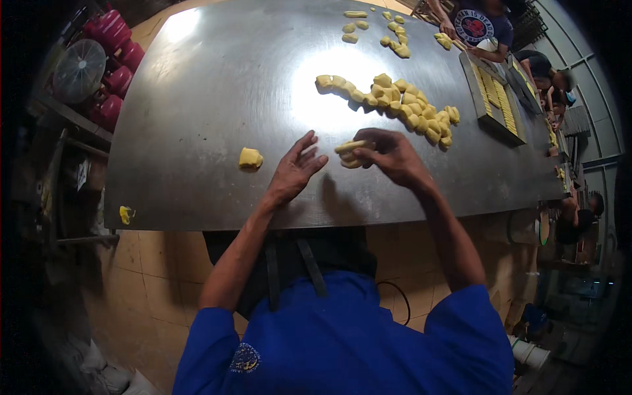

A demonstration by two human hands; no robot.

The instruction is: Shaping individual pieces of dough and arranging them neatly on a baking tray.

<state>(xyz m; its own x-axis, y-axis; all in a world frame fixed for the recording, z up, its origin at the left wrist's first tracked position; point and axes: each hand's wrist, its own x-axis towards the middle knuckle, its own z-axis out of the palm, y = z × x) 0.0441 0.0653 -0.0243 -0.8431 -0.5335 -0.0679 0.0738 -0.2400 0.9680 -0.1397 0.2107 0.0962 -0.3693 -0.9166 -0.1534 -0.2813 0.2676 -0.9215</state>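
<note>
My right hand (393,155) pinches a short roll of yellow dough (351,146) just above the steel table (217,99), with another dough piece (351,162) lying under it. Just left of that roll, my left hand (295,168) rests on the table with its fingers spread, holding nothing. A single yellow dough lump (250,158) lies further to the left of that hand. Beyond my hands, a heap of several dough pieces (401,102) stretches across the table's middle.
More dough pieces (388,29) lie at the far end, where another person (477,26) works. Trays of shaped dough (494,95) sit at the right edge, with other people (553,82) beside them. A fan (79,69) and red cylinders (115,59) stand left of the table.
</note>
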